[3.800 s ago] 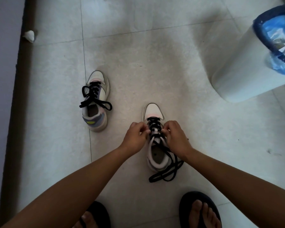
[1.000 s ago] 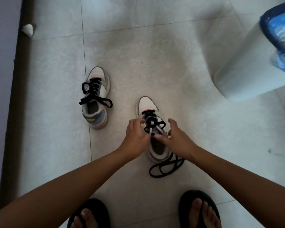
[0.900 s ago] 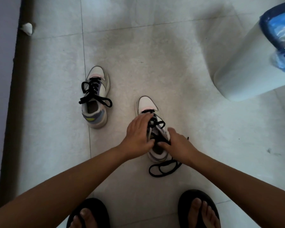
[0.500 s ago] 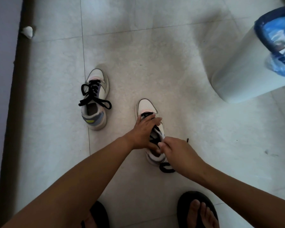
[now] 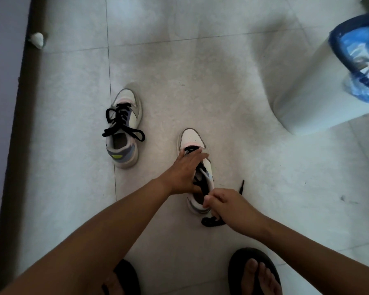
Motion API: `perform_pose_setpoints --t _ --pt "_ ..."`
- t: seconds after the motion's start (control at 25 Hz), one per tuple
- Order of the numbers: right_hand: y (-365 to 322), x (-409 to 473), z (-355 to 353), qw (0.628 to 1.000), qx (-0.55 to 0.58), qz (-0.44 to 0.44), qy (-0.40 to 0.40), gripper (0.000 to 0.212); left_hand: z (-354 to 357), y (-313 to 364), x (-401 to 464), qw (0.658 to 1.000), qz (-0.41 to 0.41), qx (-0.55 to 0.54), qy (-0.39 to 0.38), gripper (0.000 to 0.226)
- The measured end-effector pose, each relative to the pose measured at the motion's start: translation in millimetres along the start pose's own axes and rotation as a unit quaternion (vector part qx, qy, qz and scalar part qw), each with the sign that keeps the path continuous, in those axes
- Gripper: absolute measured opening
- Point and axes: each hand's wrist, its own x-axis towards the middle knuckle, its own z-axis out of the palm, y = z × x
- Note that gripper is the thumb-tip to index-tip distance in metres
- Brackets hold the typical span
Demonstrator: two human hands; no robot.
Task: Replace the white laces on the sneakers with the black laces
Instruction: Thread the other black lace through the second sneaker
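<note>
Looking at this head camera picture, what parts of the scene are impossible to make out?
- Upper lacing of the near sneaker: covered by the left hand.
- What the right hand pinches: hidden by its curled fingers.
- Bin contents: blurred, cut off by the right edge.
- Small white lump by the wall: too small to identify.

- The left arm reaches forward from the bottom left, stretched out long.
- The left hand (image 5: 184, 171) lies flat with its fingers straight, pressing down on what is under it.
- The right arm comes in from the bottom right, bent a little.
- The right hand (image 5: 230, 207) has curled fingers, with thumb and fingertips pinched together.
- Both feet show at the bottom.
</note>
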Motion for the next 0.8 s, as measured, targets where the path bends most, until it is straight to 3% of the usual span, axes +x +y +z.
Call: perform_pose_setpoints --t 0.12,0.2,0.28,0.4,0.56,0.68,0.8 --pt "11.7 -2.3 1.2 0.984 0.152 0.045 -0.076 0.028 3.3 5.8 -21.5 0.989 -0.006 0.021 0.148 0.070" --pt "24.2 -0.1 5.9 0.992 0.107 0.041 -0.047 0.032 9.3 12.4 -38.5 0.976 -0.009 0.057 0.211 0.048" --pt "31.8 13.6 3.4 0.997 -0.027 0.005 0.076 0.024 11.1 17.0 -47.5 0.975 -0.006 0.063 0.213 0.038" --pt "27.3 46.2 -7.4 0.979 -0.061 -0.061 0.187 0.016 8.2 24.4 -44.4 0.974 -0.053 0.014 0.220 0.027" --pt "15.1 79.4 -12.3 0.972 -0.112 -0.114 0.173 0.015 7.7 31.8 -40.5 0.963 -0.154 -0.062 0.214 0.019" --pt "13.6 85.3 -15.4 0.968 -0.134 -0.127 0.171 0.012 -1.6 29.3 -36.9 0.957 -0.175 -0.084 0.216 0.019" --pt "15.4 89.7 -17.2 0.945 -0.250 -0.152 0.145 0.019 -11.4 29.8 -24.7 0.969 -0.168 -0.036 0.178 0.022"
